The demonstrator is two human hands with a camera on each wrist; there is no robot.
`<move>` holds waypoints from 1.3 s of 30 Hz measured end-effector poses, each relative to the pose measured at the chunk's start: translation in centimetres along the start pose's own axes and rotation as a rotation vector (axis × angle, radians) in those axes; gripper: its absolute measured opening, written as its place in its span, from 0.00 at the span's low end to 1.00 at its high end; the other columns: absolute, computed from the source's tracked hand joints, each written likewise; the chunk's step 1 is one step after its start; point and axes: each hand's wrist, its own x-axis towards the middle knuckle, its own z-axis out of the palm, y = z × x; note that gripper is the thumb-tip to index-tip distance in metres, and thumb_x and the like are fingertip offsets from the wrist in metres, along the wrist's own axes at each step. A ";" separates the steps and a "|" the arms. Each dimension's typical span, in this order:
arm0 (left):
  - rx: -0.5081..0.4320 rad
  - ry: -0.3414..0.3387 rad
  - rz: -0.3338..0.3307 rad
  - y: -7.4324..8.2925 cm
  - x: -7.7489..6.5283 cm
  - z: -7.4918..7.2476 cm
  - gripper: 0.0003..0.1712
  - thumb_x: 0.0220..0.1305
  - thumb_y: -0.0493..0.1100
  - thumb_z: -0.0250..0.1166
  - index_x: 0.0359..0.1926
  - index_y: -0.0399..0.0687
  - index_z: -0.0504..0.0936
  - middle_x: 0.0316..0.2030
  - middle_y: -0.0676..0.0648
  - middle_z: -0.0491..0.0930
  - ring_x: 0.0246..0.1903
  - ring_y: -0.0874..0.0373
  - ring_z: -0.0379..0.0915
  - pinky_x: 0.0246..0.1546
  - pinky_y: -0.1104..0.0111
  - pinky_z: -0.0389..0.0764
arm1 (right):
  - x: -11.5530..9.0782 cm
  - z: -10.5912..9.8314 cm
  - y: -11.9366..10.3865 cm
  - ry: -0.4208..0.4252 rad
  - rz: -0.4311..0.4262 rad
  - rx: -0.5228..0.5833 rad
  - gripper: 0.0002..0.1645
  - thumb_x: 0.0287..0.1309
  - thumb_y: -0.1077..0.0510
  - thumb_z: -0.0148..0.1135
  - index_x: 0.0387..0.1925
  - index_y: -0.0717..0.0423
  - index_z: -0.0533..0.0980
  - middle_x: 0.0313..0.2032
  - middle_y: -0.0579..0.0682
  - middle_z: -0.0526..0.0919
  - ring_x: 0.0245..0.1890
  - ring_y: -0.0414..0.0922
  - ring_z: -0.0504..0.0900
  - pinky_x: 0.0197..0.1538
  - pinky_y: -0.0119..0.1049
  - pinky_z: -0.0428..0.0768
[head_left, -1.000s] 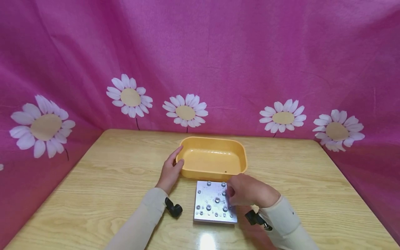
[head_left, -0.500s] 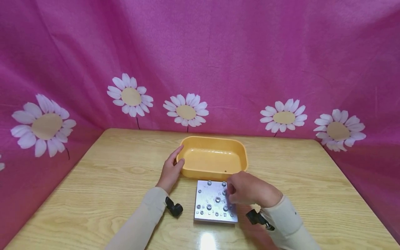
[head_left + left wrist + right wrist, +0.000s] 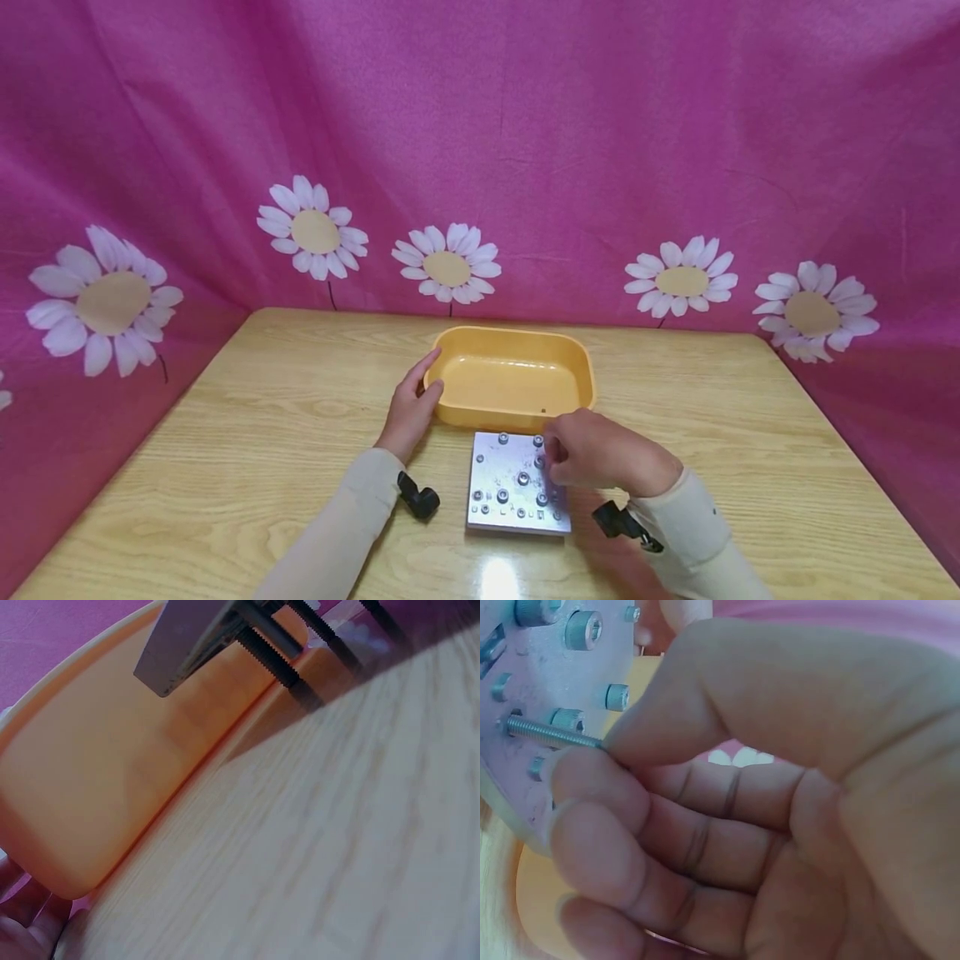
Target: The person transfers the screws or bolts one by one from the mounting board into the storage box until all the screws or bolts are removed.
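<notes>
My right hand point(image 3: 600, 454) is over the right side of a square metal plate point(image 3: 491, 472). Between thumb and index fingertip it pinches a thin threaded screw point(image 3: 555, 733), whose far end meets a hole in the plate; the fingers hide the screw's head. Several socket head screws point(image 3: 523, 478) of different sizes stand in the plate. Below the plate, threaded shanks point(image 3: 268, 656) stick out above the table. My left hand point(image 3: 408, 412) holds the left end of a yellow plastic basin point(image 3: 480, 417), thumb at the rim and fingers along the outer wall.
The basin stands just behind the plate, with a small dark piece point(image 3: 543, 411) inside near its front wall. A wooden table point(image 3: 285, 417) carries everything. A pink cloth with daisies point(image 3: 525, 167) closes off the back and sides.
My right wrist has shifted slightly to the right while its fingertips stay at the same spot on the plate. The left hand and the basin keep still.
</notes>
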 end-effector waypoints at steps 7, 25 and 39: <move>-0.001 0.001 -0.005 0.0 0.1 -0.1 0.29 0.68 0.44 0.54 0.68 0.69 0.67 0.70 0.57 0.60 0.70 0.58 0.52 0.69 0.61 0.57 | -0.2 -0.4 0.3 0.026 -0.122 -0.002 0.09 0.49 0.65 0.66 0.24 0.49 0.75 0.20 0.43 0.73 0.24 0.40 0.71 0.26 0.32 0.70; 0.003 -0.004 -0.011 0.1 0.2 -0.2 0.29 0.68 0.44 0.54 0.68 0.70 0.67 0.70 0.58 0.60 0.71 0.58 0.51 0.69 0.60 0.56 | 0.9 -0.8 1.1 0.209 -0.330 0.051 0.07 0.51 0.65 0.60 0.28 0.48 0.75 0.18 0.38 0.69 0.20 0.34 0.68 0.22 0.28 0.69; 0.020 -0.008 -0.033 0.1 -0.1 -0.1 0.28 0.67 0.47 0.54 0.68 0.72 0.67 0.70 0.59 0.60 0.70 0.59 0.51 0.69 0.61 0.56 | 3.2 0.2 2.4 0.475 -0.324 0.188 0.05 0.56 0.64 0.64 0.36 0.54 0.79 0.25 0.40 0.77 0.24 0.39 0.73 0.27 0.30 0.76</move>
